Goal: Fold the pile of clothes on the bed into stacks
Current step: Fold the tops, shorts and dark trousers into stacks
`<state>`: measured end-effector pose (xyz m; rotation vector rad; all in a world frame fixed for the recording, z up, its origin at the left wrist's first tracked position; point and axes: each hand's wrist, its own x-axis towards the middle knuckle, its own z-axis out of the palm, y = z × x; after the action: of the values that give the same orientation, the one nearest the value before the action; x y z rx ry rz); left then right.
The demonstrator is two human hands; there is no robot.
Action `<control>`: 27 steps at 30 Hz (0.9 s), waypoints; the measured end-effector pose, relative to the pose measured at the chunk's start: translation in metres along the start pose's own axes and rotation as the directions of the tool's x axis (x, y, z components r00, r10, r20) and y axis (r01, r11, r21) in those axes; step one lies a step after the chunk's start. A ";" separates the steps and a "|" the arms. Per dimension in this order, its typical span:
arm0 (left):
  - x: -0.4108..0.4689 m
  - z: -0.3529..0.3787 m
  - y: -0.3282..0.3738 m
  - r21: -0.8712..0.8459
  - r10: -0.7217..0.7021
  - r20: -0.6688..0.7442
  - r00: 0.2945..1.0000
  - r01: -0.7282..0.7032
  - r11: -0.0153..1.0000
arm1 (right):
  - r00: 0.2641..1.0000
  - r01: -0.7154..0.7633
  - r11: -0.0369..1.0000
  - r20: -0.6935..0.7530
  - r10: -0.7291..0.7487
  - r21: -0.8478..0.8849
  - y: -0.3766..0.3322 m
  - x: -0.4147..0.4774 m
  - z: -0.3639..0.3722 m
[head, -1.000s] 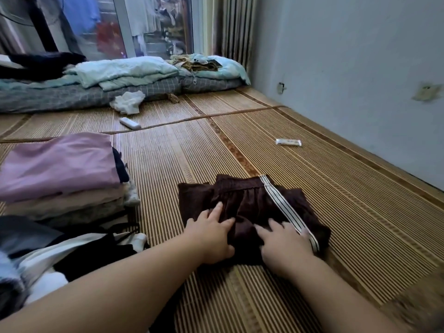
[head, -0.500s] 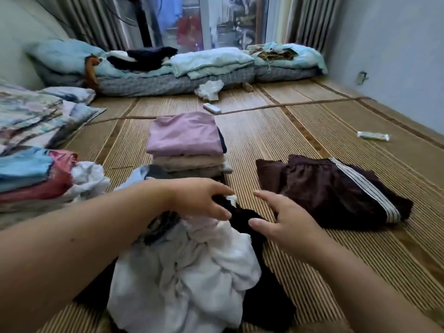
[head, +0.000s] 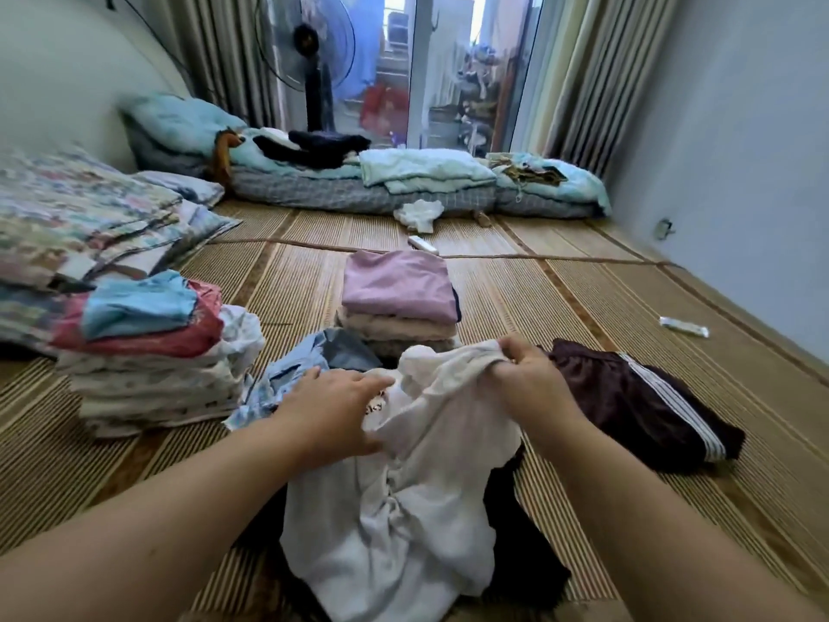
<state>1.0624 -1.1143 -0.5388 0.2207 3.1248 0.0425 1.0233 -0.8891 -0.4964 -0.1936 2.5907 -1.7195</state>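
Observation:
A crumpled white garment lies on top of the unfolded pile in front of me, over black clothes and a light blue piece. My right hand grips the white garment's upper edge and lifts it. My left hand pinches the same garment lower on its left side. The folded dark brown shorts with white stripes lie on the mat to the right. A folded stack topped by a pink piece stands behind the pile. Another folded stack sits at the left.
Woven mats cover the bed. Patterned pillows lie at far left, bedding along the back with a standing fan behind. A remote, a white cloth and a small tube lie on the mat.
Both hands left the folded brown shorts and moved left to the unfolded pile. They now hold the white garment, and its top edge is raised.

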 end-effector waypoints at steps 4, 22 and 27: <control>0.002 -0.035 0.013 -0.403 0.062 -0.079 0.995 -0.089 0.911 | 0.996 0.089 0.962 0.008 -0.094 0.259 -0.085 0.010 -0.030; 0.033 -0.217 0.062 -0.949 0.242 -0.110 0.964 -0.174 0.262 | 0.864 0.376 0.777 0.110 -0.490 0.505 -0.303 -0.013 -0.149; 0.033 -0.219 0.060 -0.992 0.241 -0.096 0.966 -0.112 0.055 | 0.906 0.352 0.789 0.028 -0.421 0.503 -0.270 -0.008 -0.182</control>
<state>1.0363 -1.0556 -0.3186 0.5046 2.0875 2.0191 1.0390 -0.8248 -0.1776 -0.8439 2.0202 -2.3289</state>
